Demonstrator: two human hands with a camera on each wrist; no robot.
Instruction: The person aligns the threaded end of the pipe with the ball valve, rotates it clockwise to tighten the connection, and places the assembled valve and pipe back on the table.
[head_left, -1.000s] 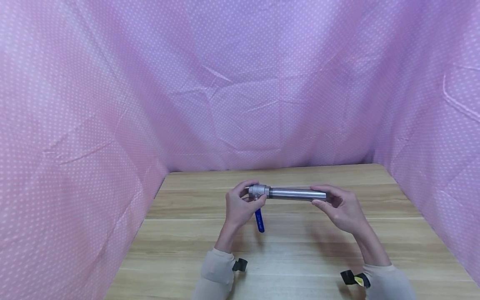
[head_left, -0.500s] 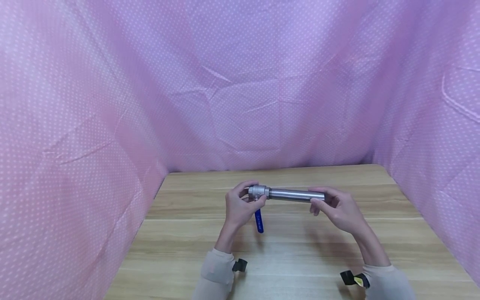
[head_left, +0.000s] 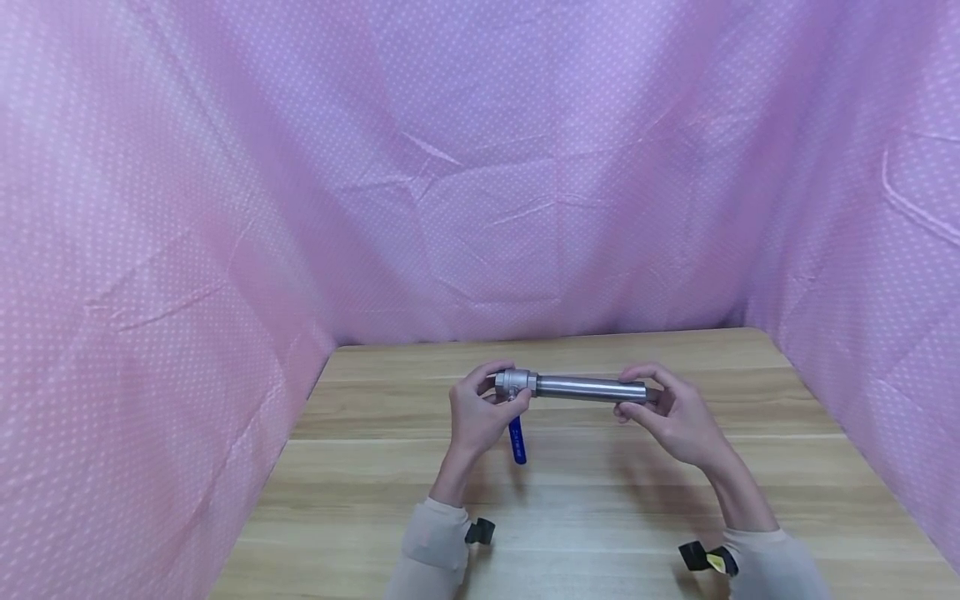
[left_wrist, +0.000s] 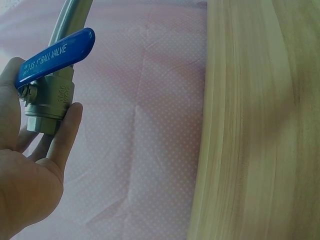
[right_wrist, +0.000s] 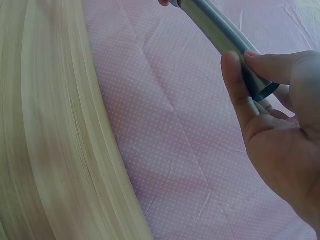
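Observation:
A steel ball valve (head_left: 514,382) with a blue lever handle (left_wrist: 57,56) is held by my left hand (head_left: 478,414), thumb and fingers around its body. From the valve's right side a straight steel pipe (head_left: 585,388) runs level to the right, its inner end in the valve's hexagonal end. My right hand (head_left: 678,421) pinches the pipe near its free end between thumb and fingers. In the right wrist view that open, hollow end (right_wrist: 265,92) shows between the fingers. The blue lever hangs toward the person, and both parts are held up over the table.
The wooden table (head_left: 585,517) lies beneath the hands. Pink dotted cloth (head_left: 480,208) hangs behind it and along both sides. Each sleeve carries a black wrist strap, such as the right strap (head_left: 708,558).
My right hand's fingers have shifted on the pipe's free end, uncurling and gripping it again. The left hand and valve have stayed nearly in place.

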